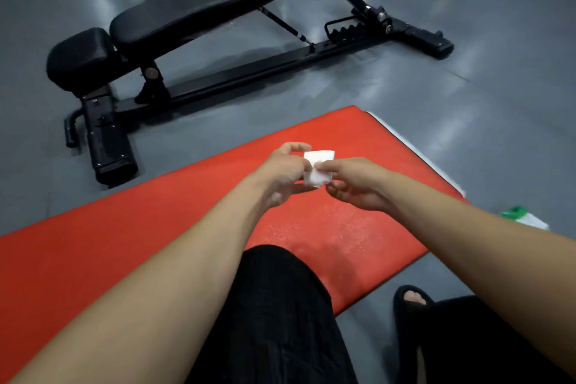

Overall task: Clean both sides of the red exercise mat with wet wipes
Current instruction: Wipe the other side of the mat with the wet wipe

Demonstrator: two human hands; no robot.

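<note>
1. A black weight bench stands on the grey floor, its far end cut off at the top edge.
2. The red exercise mat lies flat on the floor, its left end out of frame and a knee hiding part of it.
3. The left hand pinches a folded white wet wipe above the mat.
4. The right hand pinches the wipe's opposite side.
5. A green-and-white packet, blurred, lies beside the mat, partly behind the right forearm.
</note>
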